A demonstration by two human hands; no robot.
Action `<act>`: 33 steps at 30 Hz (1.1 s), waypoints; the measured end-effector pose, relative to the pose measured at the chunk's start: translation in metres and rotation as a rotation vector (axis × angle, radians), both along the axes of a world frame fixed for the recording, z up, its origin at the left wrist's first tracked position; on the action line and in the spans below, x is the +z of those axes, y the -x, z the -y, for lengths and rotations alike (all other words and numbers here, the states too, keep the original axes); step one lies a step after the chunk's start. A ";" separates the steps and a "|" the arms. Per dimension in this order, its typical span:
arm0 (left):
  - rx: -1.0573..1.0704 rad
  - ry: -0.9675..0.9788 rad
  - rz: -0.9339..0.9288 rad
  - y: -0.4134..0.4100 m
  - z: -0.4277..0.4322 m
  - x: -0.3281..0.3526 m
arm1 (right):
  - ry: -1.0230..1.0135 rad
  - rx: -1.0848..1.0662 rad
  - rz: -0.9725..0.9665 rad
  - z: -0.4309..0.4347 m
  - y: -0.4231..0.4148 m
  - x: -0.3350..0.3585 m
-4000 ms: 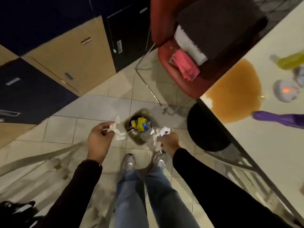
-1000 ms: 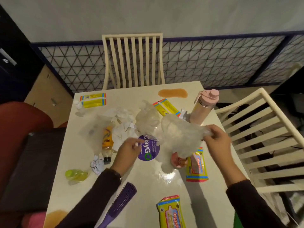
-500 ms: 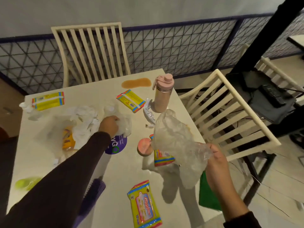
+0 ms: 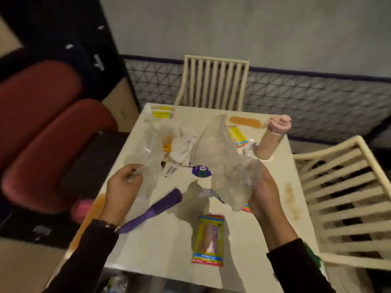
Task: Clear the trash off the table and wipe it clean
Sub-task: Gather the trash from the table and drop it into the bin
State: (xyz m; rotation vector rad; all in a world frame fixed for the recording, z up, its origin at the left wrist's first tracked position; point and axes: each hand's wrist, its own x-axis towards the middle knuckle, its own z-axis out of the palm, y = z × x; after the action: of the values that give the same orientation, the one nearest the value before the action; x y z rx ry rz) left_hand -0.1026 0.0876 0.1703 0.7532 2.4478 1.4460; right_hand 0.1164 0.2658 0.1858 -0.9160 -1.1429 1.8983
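well, your left hand (image 4: pixel 123 186) pinches a clear bag (image 4: pixel 150 149), your right hand (image 4: pixel 264 193) grips crumpled plastic (image 4: pixel 222 163); both look light, slippery, so bunch them.

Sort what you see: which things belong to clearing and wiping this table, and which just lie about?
Job: plastic bag in left hand, plastic sheet in right hand, crumpled tissues, orange spill.
Lying about: pink bottle, purple brush, slatted chair.

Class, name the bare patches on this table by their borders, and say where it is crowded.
Bare: the near strip between the purple brush and the wipes packet; the right side between the pink bottle and the crumbs. Crowded: the middle and far left, around the crumpled tissues.
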 end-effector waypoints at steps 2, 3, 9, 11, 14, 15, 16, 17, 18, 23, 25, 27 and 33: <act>0.090 -0.028 0.053 0.000 0.050 0.003 | 0.063 0.086 -0.044 0.024 0.021 0.005; 0.143 -0.048 0.077 0.001 0.075 0.003 | 0.075 0.128 -0.054 0.037 0.031 0.005; 0.481 -0.165 0.099 -0.012 0.203 0.001 | 0.132 0.445 -0.023 0.141 0.099 0.006; 0.561 -0.187 0.135 -0.018 0.245 -0.002 | 0.181 0.515 0.002 0.179 0.118 0.003; 0.633 -0.206 0.197 -0.019 0.311 -0.015 | 0.194 0.618 0.024 0.239 0.144 -0.004; 0.651 -0.192 0.194 -0.019 0.333 -0.020 | 0.211 0.640 0.027 0.260 0.151 -0.008; 0.667 -0.175 0.197 -0.018 0.354 -0.024 | 0.231 0.643 0.044 0.281 0.158 -0.014; 0.678 -0.155 0.206 -0.016 0.374 -0.027 | 0.255 0.644 0.058 0.303 0.165 -0.020; 0.681 -0.134 0.211 -0.014 0.392 -0.032 | 0.271 0.650 0.080 0.325 0.170 -0.027; 0.680 -0.043 0.251 -0.009 0.462 -0.071 | 0.280 0.684 0.260 0.416 0.194 -0.082; 0.686 0.004 0.292 -0.007 0.481 -0.094 | 0.308 0.696 0.327 0.440 0.205 -0.112; 0.690 0.047 0.339 -0.006 0.495 -0.122 | 0.305 0.695 0.446 0.456 0.214 -0.153; 0.823 0.049 0.553 0.008 0.520 -0.247 | 0.286 0.535 0.751 0.479 0.254 -0.312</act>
State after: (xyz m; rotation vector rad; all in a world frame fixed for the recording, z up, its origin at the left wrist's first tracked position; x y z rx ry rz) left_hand -0.1109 -0.4322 -0.0766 -0.6861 2.3767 1.5126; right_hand -0.1380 -0.2128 -0.1258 -1.7101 -1.7021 2.2454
